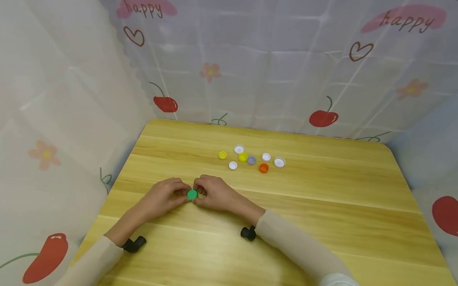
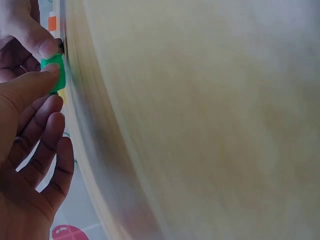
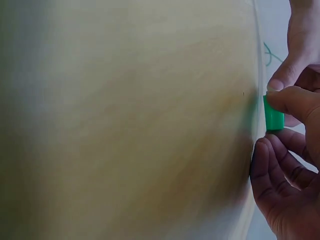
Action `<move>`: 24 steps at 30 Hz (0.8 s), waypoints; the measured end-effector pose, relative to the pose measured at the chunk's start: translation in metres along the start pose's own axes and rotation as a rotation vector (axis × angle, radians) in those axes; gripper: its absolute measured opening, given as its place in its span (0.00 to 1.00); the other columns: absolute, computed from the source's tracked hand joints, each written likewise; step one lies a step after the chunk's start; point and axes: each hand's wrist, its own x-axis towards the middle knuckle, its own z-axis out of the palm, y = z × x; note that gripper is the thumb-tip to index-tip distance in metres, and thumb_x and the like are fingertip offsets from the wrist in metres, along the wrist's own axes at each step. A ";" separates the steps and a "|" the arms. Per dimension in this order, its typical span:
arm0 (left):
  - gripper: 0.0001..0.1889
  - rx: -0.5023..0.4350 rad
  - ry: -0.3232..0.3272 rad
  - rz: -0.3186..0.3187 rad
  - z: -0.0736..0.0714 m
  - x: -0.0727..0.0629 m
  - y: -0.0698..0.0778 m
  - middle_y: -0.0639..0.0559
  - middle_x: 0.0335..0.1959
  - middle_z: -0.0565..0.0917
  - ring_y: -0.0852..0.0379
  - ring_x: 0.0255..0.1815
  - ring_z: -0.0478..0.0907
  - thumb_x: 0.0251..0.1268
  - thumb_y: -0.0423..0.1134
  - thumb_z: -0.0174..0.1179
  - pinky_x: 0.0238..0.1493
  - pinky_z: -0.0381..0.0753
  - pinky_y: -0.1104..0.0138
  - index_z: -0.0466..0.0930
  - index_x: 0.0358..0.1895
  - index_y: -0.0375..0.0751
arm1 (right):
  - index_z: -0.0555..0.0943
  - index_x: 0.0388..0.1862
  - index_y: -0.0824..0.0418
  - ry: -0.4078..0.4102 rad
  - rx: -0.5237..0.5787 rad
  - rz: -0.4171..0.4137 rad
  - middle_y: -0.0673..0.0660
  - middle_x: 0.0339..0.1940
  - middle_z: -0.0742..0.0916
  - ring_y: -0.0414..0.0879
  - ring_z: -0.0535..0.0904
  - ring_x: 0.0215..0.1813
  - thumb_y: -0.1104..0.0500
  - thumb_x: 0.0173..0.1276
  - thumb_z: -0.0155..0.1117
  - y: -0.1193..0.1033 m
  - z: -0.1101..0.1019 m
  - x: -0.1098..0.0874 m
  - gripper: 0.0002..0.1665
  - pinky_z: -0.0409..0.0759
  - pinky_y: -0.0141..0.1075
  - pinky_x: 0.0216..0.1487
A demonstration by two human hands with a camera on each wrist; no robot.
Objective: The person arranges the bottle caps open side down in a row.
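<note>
Close above the left part of the table, both hands pinch a green bottle cap (image 1: pixel 192 194) from opposite sides. My left hand (image 1: pixel 166 195) has its thumb against the near side of the cap, and in the left wrist view its other fingers spread loosely below. My right hand (image 1: pixel 217 193) holds the other side between thumb and fingers. In the right wrist view the green cap (image 3: pixel 274 114) looks like a short upright cylinder with a smooth side. Fingers cover parts of it in both wrist views.
Toward the back of the wooden table (image 1: pixel 322 222) lie several loose caps: a yellow cap (image 1: pixel 222 155), an orange cap (image 1: pixel 264 168), a greyish-purple cap (image 1: pixel 251 160) and white ones such as the white cap (image 1: pixel 233 165). A printed curtain (image 1: pixel 264 79) hangs behind the table.
</note>
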 end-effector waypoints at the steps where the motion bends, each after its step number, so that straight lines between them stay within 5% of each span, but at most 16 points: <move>1: 0.13 -0.007 -0.006 -0.007 -0.001 -0.001 -0.001 0.65 0.41 0.87 0.66 0.42 0.83 0.68 0.44 0.76 0.47 0.86 0.66 0.90 0.53 0.53 | 0.84 0.43 0.53 -0.004 -0.002 0.005 0.51 0.38 0.85 0.37 0.76 0.38 0.50 0.71 0.77 -0.001 0.001 0.002 0.12 0.74 0.27 0.41; 11: 0.12 -0.091 -0.063 -0.056 -0.001 -0.003 -0.009 0.68 0.42 0.86 0.67 0.44 0.84 0.71 0.45 0.74 0.49 0.86 0.67 0.89 0.54 0.56 | 0.84 0.42 0.53 -0.043 -0.014 0.045 0.51 0.36 0.85 0.38 0.75 0.37 0.49 0.71 0.77 -0.004 0.005 0.009 0.12 0.73 0.27 0.39; 15: 0.15 -0.124 -0.074 -0.070 -0.001 -0.005 -0.011 0.66 0.46 0.87 0.65 0.46 0.84 0.70 0.46 0.75 0.51 0.86 0.66 0.88 0.57 0.56 | 0.84 0.51 0.54 -0.079 -0.017 0.062 0.51 0.38 0.84 0.38 0.75 0.38 0.47 0.71 0.77 -0.005 0.002 0.007 0.18 0.74 0.28 0.40; 20: 0.25 -0.183 -0.083 -0.117 -0.004 -0.002 -0.015 0.63 0.51 0.86 0.62 0.47 0.81 0.64 0.54 0.78 0.52 0.84 0.66 0.84 0.63 0.54 | 0.80 0.67 0.56 -0.100 -0.053 0.111 0.51 0.40 0.84 0.40 0.76 0.39 0.44 0.68 0.80 0.004 -0.019 -0.002 0.34 0.76 0.32 0.42; 24: 0.25 -0.259 -0.084 -0.144 -0.010 0.007 -0.024 0.59 0.51 0.87 0.61 0.45 0.81 0.70 0.57 0.73 0.49 0.83 0.68 0.84 0.64 0.50 | 0.83 0.64 0.57 -0.007 -0.065 0.137 0.51 0.41 0.86 0.41 0.79 0.40 0.46 0.69 0.80 0.023 -0.040 -0.008 0.30 0.80 0.35 0.44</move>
